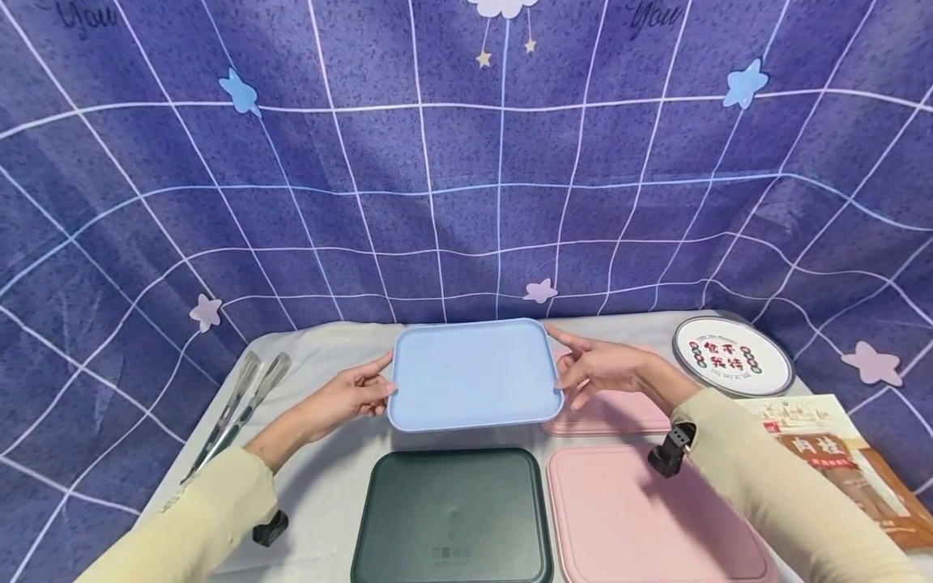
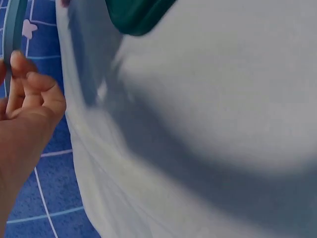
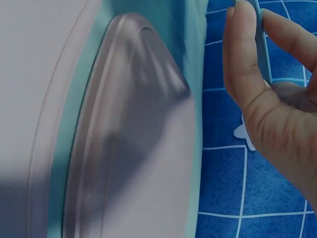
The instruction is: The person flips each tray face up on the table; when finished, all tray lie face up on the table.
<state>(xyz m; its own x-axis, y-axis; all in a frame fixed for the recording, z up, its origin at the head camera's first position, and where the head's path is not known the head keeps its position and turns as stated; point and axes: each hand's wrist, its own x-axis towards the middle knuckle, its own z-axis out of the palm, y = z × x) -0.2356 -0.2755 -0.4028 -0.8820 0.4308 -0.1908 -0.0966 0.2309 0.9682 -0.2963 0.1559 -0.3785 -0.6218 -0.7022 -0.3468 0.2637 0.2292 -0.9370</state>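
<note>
A light blue rectangular tray (image 1: 475, 376) with a low raised rim is held up above the back of the table, its inner face tilted toward me. My left hand (image 1: 353, 395) pinches its left edge between thumb and fingers. On the opposite short side, my right hand (image 1: 601, 368) grips the right edge. In the left wrist view the left hand (image 2: 32, 106) holds the tray's thin rim (image 2: 14, 34). The right wrist view has the right hand (image 3: 277, 109) around the other edge (image 3: 263, 54). Below the tray lies a dark green rectangular board or tray (image 1: 452, 514).
Two pink rectangular boards or trays lie on the right, one nearer (image 1: 649, 510) and one farther (image 1: 619, 413), partly covered by the right hand. Metal tongs (image 1: 236, 409) rest at left. At right are a round white plate-like piece (image 1: 732, 356) and a food packet (image 1: 838, 461).
</note>
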